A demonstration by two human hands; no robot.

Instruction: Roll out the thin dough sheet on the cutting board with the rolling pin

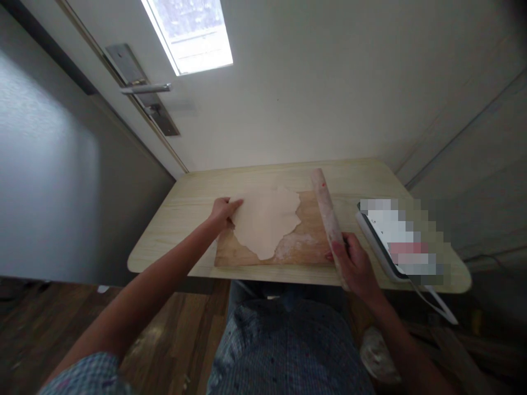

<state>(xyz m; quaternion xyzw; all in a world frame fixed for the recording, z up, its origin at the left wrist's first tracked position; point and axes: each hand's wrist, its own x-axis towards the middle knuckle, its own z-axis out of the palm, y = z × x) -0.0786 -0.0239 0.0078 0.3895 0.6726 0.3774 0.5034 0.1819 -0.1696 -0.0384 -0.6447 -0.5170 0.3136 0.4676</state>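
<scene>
Head view: a thin, ragged-edged sheet of dough [265, 219] lies spread on a wooden board [307, 244], which rests on a pale surface [181, 214] set against a white wall. The dough covers the left and middle of the board; its right part is bare and dusted with flour. The left hand [224, 212] lies at the dough's left edge, fingers [235, 206] extended and resting on the rim of the sheet, closed around nothing. The right hand [356, 266] is wrapped around the near end of a floured rolling pin [327, 216], which lies along the board's right edge, just beside the dough but apart from it, its far end pointing toward the wall. To the right of the pin sits a flat white device [385, 249], partly blurred, with a cord trailing off the surface's near edge.

As a judgement, the sheet looks thin enough to tear, so the left fingers would do well to press flat and light instead of pinching, and the pin should meet the dough squarely with even pressure. The bare board seems floured enough to prevent sticking. A door with a metal handle [146, 89] stands at upper left.
</scene>
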